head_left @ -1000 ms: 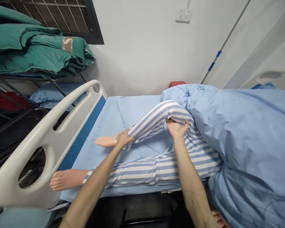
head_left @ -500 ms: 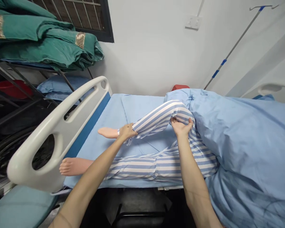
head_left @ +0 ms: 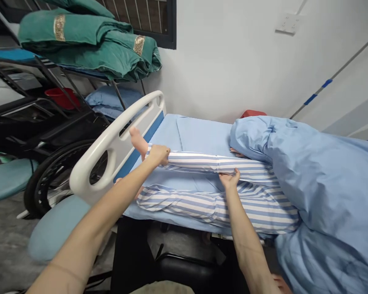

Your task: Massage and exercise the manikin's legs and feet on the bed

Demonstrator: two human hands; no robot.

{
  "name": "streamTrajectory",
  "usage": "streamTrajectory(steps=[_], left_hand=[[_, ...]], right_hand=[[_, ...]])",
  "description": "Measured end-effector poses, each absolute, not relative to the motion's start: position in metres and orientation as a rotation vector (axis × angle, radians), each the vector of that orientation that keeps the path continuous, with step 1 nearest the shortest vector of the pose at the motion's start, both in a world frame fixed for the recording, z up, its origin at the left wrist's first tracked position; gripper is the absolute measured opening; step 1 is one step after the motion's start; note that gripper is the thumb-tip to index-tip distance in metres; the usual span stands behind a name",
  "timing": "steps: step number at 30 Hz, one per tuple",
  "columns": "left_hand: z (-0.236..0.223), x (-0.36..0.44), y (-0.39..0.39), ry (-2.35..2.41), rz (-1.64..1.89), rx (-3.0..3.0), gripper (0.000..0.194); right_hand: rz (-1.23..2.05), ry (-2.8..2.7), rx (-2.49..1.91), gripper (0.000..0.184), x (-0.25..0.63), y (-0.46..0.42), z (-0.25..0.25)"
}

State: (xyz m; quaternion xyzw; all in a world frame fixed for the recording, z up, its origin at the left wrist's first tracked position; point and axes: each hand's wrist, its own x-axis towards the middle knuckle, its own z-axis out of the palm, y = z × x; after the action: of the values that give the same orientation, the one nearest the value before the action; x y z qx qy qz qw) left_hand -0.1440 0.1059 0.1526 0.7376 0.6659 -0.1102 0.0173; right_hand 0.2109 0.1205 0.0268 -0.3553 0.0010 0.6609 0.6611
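A manikin in blue-and-white striped pyjama trousers lies on the hospital bed (head_left: 199, 134). Its far leg (head_left: 202, 162) is stretched out straight and held up off the mattress, foot (head_left: 138, 140) near the white footboard (head_left: 110, 151). My left hand (head_left: 156, 155) is closed round that leg's ankle. My right hand (head_left: 229, 179) cups the underside of the knee, fingers wrapped on the striped cloth. The near leg (head_left: 202, 204) lies flat along the bed's front edge. A light blue quilt (head_left: 309, 171) covers the manikin from the hips up.
Folded green blankets (head_left: 95, 41) lie on a dark metal rack at the left, with a blue pillow (head_left: 110, 100) and a red basin (head_left: 59, 96) below. A wheelchair wheel (head_left: 58, 175) stands beside the footboard. An IV pole (head_left: 325, 83) leans by the white wall.
The far leg, bent with the knee raised before, is now straightened toward the footboard. My left hand moved left and up with the ankle, my right hand dropped with the knee. The view swung left.
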Motion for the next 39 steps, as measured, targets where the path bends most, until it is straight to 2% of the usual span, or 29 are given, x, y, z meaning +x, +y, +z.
streamTrajectory(steps=[5,11,18,22,26,31,39], left_hand=[[0.13,-0.148,0.103,2.055,-0.278,2.137,0.048],[0.126,-0.146,0.094,2.12,-0.221,2.172,0.048],[0.106,-0.115,0.089,2.168,-0.066,2.092,0.048],[0.096,-0.064,0.098,2.138,0.082,2.005,0.05],[0.089,-0.009,0.105,2.112,0.215,1.908,0.055],[0.083,0.009,0.109,2.092,0.268,1.886,0.049],[0.105,-0.037,0.112,2.115,0.184,2.008,0.049]], right_hand=[[1.49,0.005,-0.841,0.026,0.207,0.118,0.015],[1.487,0.012,-0.864,0.028,0.208,0.123,0.03],[1.464,-0.034,-0.702,0.037,0.229,0.13,0.092],[1.431,-0.042,-0.643,0.046,0.251,0.137,0.133],[1.362,-0.065,-0.64,0.047,0.272,0.147,0.158],[1.368,-0.087,-0.623,0.047,0.277,0.151,0.162],[1.416,-0.042,-0.614,0.056,0.265,0.143,0.147]])
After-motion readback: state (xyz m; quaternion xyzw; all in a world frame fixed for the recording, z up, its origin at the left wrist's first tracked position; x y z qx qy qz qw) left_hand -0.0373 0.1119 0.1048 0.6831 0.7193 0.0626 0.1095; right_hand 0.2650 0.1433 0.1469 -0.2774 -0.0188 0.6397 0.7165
